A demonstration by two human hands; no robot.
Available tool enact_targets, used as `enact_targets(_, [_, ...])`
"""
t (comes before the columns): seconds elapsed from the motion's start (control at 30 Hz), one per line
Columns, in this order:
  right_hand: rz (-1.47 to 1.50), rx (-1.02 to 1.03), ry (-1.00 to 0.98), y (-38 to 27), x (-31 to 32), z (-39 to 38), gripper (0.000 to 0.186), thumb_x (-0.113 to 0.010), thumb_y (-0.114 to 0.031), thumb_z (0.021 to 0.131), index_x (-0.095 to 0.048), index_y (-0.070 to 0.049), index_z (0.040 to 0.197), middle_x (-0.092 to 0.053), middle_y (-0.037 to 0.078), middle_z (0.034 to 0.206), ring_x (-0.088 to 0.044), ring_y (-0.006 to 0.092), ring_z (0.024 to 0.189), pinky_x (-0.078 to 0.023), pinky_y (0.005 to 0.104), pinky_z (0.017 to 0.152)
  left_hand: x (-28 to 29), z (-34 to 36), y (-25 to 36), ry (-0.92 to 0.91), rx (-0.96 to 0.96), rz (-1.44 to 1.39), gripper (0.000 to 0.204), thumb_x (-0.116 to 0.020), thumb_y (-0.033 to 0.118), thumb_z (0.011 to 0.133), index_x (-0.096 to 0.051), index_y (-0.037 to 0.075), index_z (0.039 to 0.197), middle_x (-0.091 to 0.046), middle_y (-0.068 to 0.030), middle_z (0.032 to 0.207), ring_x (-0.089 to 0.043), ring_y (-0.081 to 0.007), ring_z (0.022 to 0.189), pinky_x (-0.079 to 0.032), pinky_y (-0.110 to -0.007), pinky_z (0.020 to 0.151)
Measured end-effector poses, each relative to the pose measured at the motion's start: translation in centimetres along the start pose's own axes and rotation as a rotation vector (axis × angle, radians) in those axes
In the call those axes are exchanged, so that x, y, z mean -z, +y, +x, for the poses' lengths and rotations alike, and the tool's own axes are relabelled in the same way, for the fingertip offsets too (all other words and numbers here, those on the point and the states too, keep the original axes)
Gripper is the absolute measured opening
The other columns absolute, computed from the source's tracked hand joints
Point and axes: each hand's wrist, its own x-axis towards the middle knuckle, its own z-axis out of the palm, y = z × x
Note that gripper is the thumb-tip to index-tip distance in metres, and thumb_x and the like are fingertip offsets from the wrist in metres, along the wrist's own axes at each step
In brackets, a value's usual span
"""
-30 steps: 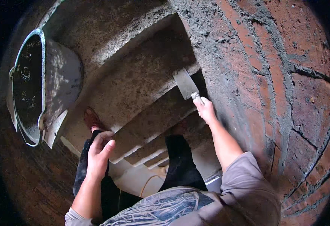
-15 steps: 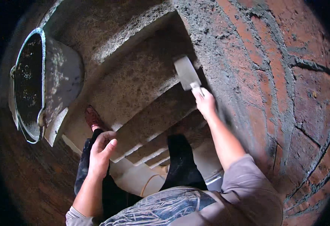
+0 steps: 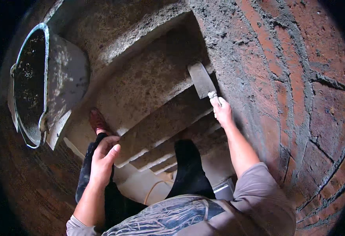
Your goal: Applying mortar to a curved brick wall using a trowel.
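Note:
A flat grey trowel [image 3: 202, 80] is held by its handle in my right hand [image 3: 222, 111], whose fingers are wrapped round it. The blade lies over the concrete steps close to the foot of the brick wall [image 3: 255, 67], which is partly smeared with grey mortar. Whether the blade touches the step or the wall I cannot tell. My left hand [image 3: 103, 157] hangs over my left leg, holding nothing, with the thumb apart from the slightly bent fingers.
A mortar-stained bucket [image 3: 67, 72] with a wire handle stands at the left, its mouth turned leftward in view. Concrete steps [image 3: 141, 94] descend toward me. My left foot in a reddish-brown shoe [image 3: 97, 120] rests on a step. A thin tan hose or cable [image 3: 153, 188] curves below.
My right hand and the trowel have shifted slightly right and nearer to me. The left hand has barely moved, and the view has tilted a little.

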Motion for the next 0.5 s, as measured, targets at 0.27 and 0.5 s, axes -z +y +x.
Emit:
enact_targets(0.27, [-0.106,0.073,0.150,-7.3,-3.8,5.1,0.035,-0.054,-0.037,0.087,-0.050,-0.008,0.069,-0.046,0.003,0.054,-0.039,0.0133,0.042,-0.031,0.0310,0.040,-1.2,0.1,0.4,-0.038,-0.014,0.003,0.033,-0.056,0.018,0.088,-0.052,0.000,0.115,-0.054,-0.0059,0.102,-0.046,-0.0128,0.089,-0.034,-0.022,0.081])
enact_targets(0.5, [0.251,-0.046,0.044,-3.2,-4.3,2.7,0.042,-0.050,-0.048,0.086,-0.050,-0.010,0.069,-0.043,0.000,0.053,-0.036,0.0106,0.038,-0.028,0.0283,0.036,-0.7,-0.2,0.0,-0.016,0.002,0.007,0.032,-0.056,0.017,0.088,-0.052,0.000,0.115,-0.054,-0.0052,0.102,-0.046,-0.0125,0.090,-0.034,-0.022,0.082])
